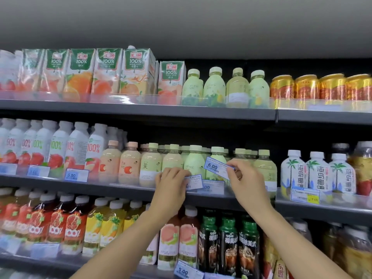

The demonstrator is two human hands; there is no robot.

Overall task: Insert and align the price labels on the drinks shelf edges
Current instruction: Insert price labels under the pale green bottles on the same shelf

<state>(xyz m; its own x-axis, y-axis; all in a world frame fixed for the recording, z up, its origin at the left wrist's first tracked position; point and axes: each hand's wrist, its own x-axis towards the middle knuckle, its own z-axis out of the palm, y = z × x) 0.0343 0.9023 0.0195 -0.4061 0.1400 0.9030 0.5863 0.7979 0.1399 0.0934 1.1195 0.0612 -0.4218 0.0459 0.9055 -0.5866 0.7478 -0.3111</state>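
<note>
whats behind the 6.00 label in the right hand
Behind the 6.00 label held by the right hand stands a pale green bottle; cap and shoulder show. The label covers part of its front, and its base is hidden by the shelf-edge label.

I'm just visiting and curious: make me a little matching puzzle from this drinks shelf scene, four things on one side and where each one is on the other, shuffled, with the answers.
Things
1. white and blue price label reading 6.00
2. gold and red drink cans
3. white bottles printed with green palm trees
4. dark bottles of black coffee with green caps

Places
A. top shelf, far right
B. bottom shelf, between the two forearms
C. pinched in the right hand, tilted, in front of the pale green bottles
D. middle shelf, right of the hands

Pairs: 1-C, 2-A, 3-D, 4-B
</note>
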